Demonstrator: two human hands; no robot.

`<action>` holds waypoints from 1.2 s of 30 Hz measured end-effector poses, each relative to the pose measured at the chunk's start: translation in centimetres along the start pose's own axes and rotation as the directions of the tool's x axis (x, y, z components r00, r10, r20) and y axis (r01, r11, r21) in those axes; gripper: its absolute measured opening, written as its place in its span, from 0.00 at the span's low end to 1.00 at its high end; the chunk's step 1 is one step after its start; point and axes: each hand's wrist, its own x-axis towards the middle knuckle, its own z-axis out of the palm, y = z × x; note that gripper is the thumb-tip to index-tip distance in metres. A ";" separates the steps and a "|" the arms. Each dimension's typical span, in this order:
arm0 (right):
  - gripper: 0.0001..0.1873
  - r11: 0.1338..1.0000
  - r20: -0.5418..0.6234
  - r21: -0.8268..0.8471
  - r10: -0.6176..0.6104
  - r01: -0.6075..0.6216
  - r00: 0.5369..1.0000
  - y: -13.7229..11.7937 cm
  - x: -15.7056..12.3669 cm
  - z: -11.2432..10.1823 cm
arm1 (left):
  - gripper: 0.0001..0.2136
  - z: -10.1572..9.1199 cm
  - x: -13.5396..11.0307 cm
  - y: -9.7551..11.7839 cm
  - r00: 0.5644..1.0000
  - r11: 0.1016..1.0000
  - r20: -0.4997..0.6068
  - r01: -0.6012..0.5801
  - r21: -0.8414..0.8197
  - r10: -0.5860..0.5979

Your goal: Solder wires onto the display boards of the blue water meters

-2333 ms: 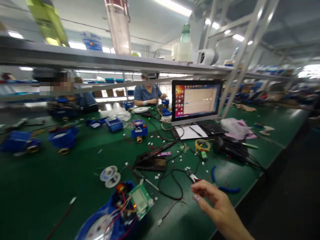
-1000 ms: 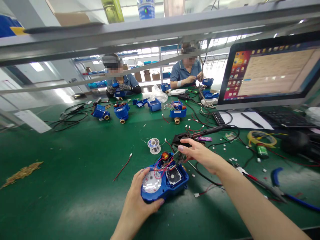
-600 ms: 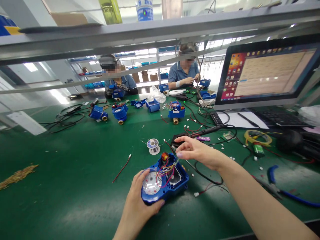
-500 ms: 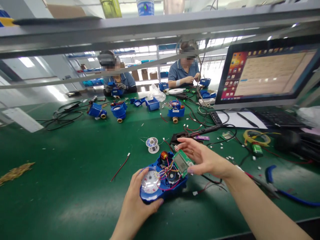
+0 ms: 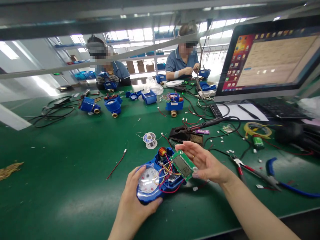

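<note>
Two hands are engaged on one open blue meter [image 5: 155, 192], set on the worktop [image 5: 75, 176], near side, about centre. Its left end is gripped by the left hand [image 5: 136, 195], fingers curled round the rim. A green circuit board [image 5: 184, 165] is held, tilted, by the right hand [image 5: 207, 163], thumb at its near right corner, above the meter's right part. Wires [image 5: 163, 175] are run between both. Step in hand: apparently board positioning or screen check. Next move calls for meter kept steady, wire slack watched.
</note>
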 end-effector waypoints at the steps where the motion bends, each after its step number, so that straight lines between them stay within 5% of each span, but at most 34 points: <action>1: 0.36 1.000 -0.004 0.005 0.009 -0.009 1.000 0.1 0.0 -0.1 | 0.31 0.0 0.0 0.0 1.000 1.000 0.000 -0.001 0.000 0.001; 19: 0.35 0.997 -0.042 0.033 0.073 -0.071 0.996 0.6 0.1 -0.3 | 0.31 0.0 0.0 -0.3 0.999 1.000 0.026 -0.022 0.010 0.022; 36: 0.47 0.995 -0.101 -0.057 0.073 -0.079 0.992 2.4 -2.5 -1.6 | 0.30 1.0 -0.6 -1.8 0.988 0.985 -0.154 -0.009 -0.172 -0.018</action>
